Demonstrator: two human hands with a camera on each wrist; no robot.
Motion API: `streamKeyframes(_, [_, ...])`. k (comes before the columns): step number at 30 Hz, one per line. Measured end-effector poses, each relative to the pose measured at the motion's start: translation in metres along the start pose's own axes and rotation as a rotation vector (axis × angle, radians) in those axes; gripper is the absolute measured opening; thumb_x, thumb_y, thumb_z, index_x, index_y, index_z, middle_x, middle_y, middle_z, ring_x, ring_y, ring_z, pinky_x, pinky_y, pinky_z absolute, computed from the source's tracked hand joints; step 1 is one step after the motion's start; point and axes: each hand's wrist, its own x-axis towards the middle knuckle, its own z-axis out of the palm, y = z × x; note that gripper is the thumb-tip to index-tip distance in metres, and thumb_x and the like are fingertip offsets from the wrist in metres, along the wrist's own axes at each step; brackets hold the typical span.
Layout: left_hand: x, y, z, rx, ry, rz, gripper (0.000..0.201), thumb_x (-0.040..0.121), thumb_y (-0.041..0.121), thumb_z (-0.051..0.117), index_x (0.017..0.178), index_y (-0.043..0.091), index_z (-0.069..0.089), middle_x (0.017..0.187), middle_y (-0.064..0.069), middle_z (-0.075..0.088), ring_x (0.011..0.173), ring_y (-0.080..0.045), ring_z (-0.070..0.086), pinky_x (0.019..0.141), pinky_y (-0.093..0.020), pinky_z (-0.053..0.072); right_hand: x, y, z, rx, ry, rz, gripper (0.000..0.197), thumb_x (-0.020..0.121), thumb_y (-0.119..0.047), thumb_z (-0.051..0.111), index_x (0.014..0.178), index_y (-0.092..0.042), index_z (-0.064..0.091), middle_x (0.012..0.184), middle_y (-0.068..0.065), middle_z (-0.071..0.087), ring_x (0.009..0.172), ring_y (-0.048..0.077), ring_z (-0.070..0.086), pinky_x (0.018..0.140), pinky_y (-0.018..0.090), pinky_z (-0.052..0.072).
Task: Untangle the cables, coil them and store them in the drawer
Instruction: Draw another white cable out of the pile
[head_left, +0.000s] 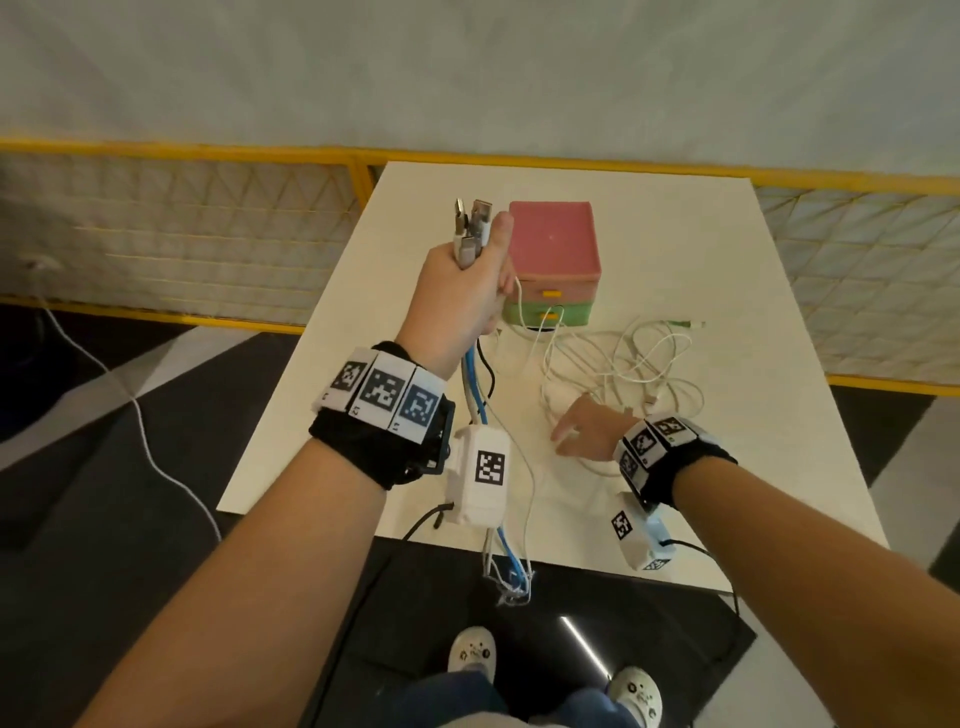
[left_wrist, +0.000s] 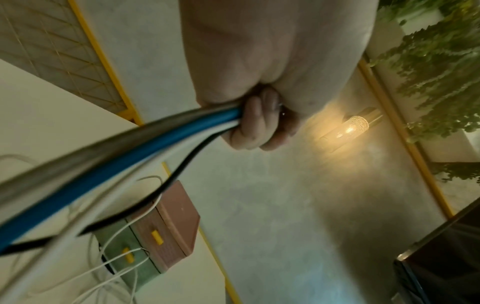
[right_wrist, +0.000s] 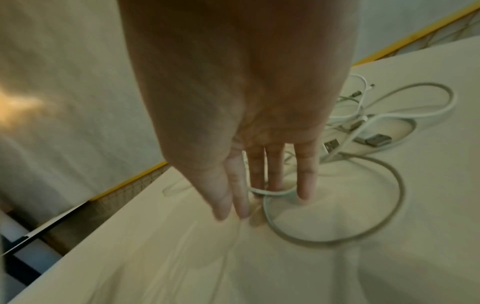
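Left hand (head_left: 462, 296) raised above the table (head_left: 727, 260), fist closed round a bundle of cables (head_left: 480, 395): grey, blue, white and black strands, all gripped just below their USB plugs (head_left: 470, 223), which stand up out of the top of the fist beside the thumb. Below the fist the strands hang down past the wrist and over the near table edge; their lower ends look frayed or knotted together, though blur there prevents a firm reading.

Right hand (head_left: 582, 431) lies flat, fingers (right_wrist: 306, 181) straight and spread, pressing on a white cable loop (right_wrist: 337, 236) on the table. It grips nothing. Beyond its fingertips sits the remaining tangle of thin white cables (head_left: 639, 364), with two loose USB plugs among them. One or two thin white strands run from the left fist down across the front of the drawer unit (head_left: 553, 260), which stands just beyond the left hand: pink drawer above green, both apparently closed.

Handling judgement: cables are light, limp and smooth-jacketed; they will slide through a loose fist and snag on each other at the plugs. The thick blue and grey ones should hold a coil better than the thin white ones, which will spring open. Best hold is at the stiff plug end, drawing each strand out singly while the flat hand pins the pile.
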Motion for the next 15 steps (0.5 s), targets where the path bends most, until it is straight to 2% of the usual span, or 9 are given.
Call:
streamKeyframes(3, [0.003,-0.005,-0.005,-0.022,0.039,-0.039,0.05,0.099,0.044,0.048,0.058,0.02,0.035,0.056,-0.003,0.028,0.039,-0.011,0.023,0.041,-0.023,0.019,0.007,0.003,0.004,0.043,0.074,0.008,0.025,0.089,-0.018,0.054,0.104,-0.008,0.071,0.118,0.008,0.064,0.111,0.027,0.059,0.096,0.036,0.046])
streamKeyframes(5, [0.004,-0.008,-0.007,-0.031,0.037,-0.058,0.049,0.099,0.044,0.049,0.058,0.02,0.036,0.056,-0.002,0.027,0.04,-0.011,0.021,0.041,-0.023,0.018,0.006,0.003,0.005,0.053,0.142,0.033,0.025,0.089,-0.015,0.052,0.103,-0.008,0.072,0.117,0.007,0.064,0.11,0.026,0.059,0.095,0.034,0.046])
streamKeyframes(7, [0.004,-0.013,-0.007,-0.03,0.017,-0.063,0.049,0.099,0.044,0.05,0.058,0.02,0.039,0.053,0.0,0.028,0.039,-0.011,0.022,0.041,-0.022,0.018,0.003,0.003,0.003,0.103,0.262,0.033,0.022,0.09,-0.01,0.052,0.096,-0.012,0.073,0.112,0.004,0.064,0.106,0.023,0.06,0.089,0.028,0.046])
streamKeyframes(10, [0.008,-0.024,-0.003,0.014,-0.007,-0.082,0.043,0.099,0.041,0.051,0.063,0.017,0.048,0.046,0.006,0.029,0.037,-0.009,0.024,0.04,-0.021,0.021,-0.008,-0.001,-0.004,0.347,0.462,-0.05,0.022,0.085,-0.002,0.057,0.079,-0.023,0.063,0.091,-0.002,0.065,0.082,0.017,0.061,0.069,0.019,0.045])
streamKeyframes(12, [0.012,-0.032,0.003,0.033,-0.013,-0.123,0.042,0.099,0.039,0.05,0.065,0.016,0.051,0.045,0.008,0.03,0.035,-0.008,0.025,0.041,-0.021,0.022,-0.02,-0.006,-0.013,0.515,0.546,-0.116,0.026,0.082,0.001,0.06,0.078,-0.024,0.055,0.081,-0.004,0.063,0.072,0.013,0.059,0.057,0.015,0.044])
streamKeyframes(15, [0.017,-0.044,0.017,0.097,0.009,-0.197,0.049,0.099,0.043,0.048,0.06,0.014,0.055,0.046,0.004,0.037,0.034,-0.008,0.03,0.041,-0.021,0.028,-0.041,-0.017,-0.029,0.763,0.607,-0.18,0.033,0.08,0.004,0.064,0.085,-0.026,0.05,0.082,0.003,0.067,0.063,0.008,0.059,0.052,0.021,0.047])
